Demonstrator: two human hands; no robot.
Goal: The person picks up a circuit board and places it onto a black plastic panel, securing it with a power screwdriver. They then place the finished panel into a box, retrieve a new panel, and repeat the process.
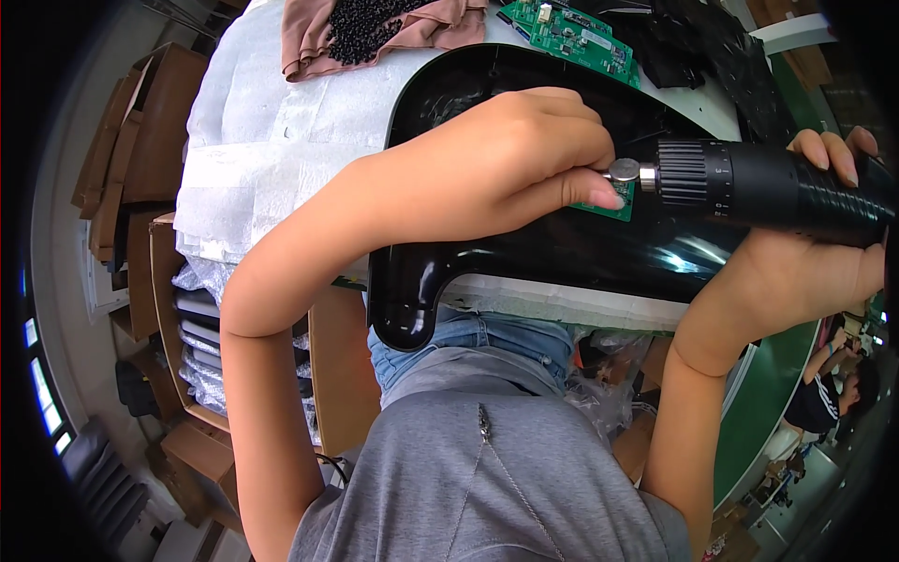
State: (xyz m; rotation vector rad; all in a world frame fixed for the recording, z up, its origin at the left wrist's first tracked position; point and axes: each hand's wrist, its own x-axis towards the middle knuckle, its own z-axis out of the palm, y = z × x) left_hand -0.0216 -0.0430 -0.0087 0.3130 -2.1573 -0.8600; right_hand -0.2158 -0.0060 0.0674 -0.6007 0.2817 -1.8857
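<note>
Premises: a workshop for electronics assembly. Evidence: black cylindrical power screwdriver (763,187), flat green circuit board (585,45), heap of small black parts (361,28) on pinkish-brown cloth (448,28), stacked brown cardboard cartons (150,131), another person in a black top (815,403).

Bright, even light covers my worktop (272,122), and my left hand (534,140) shows crisp, with soft shading. White glare streaks the glossy black shell (562,260) and glints along my black tool (763,183). At far left, windows (45,382) burn out white. Edges bend toward a black rim; the right background looks dim.
</note>
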